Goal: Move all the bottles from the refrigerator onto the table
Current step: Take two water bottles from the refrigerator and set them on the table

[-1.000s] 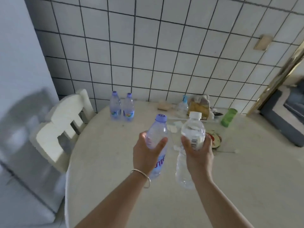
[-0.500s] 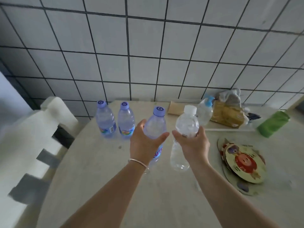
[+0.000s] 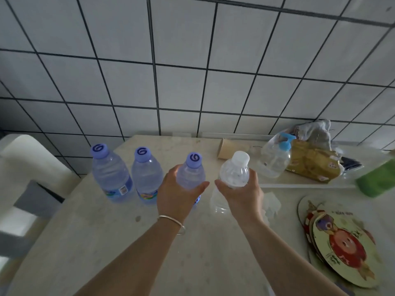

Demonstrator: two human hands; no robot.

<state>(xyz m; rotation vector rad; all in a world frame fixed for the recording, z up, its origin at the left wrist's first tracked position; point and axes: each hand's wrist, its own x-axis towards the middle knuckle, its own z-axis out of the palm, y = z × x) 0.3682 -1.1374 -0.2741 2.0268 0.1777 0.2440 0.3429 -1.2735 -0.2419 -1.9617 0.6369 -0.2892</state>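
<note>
**Two bottles in hand at the table**

The left hand [image 3: 179, 196] is gripping a purple-capped bottle [image 3: 190, 174] around its body, and the right hand [image 3: 240, 194] is gripping a white-capped clear bottle [image 3: 234, 173] just to its right. Both bottles are standing upright near the far side of the pale table [image 3: 119, 242]; whether their bases are touching it cannot be told. Left of them, two more purple-capped bottles [image 3: 110, 176] [image 3: 145, 177] are standing side by side. To the far right a pump bottle [image 3: 275, 159] is sitting beside a yellow bag [image 3: 312, 165]. Round picture mats [image 3: 342, 246] are lying stacked at the near right.
</note>
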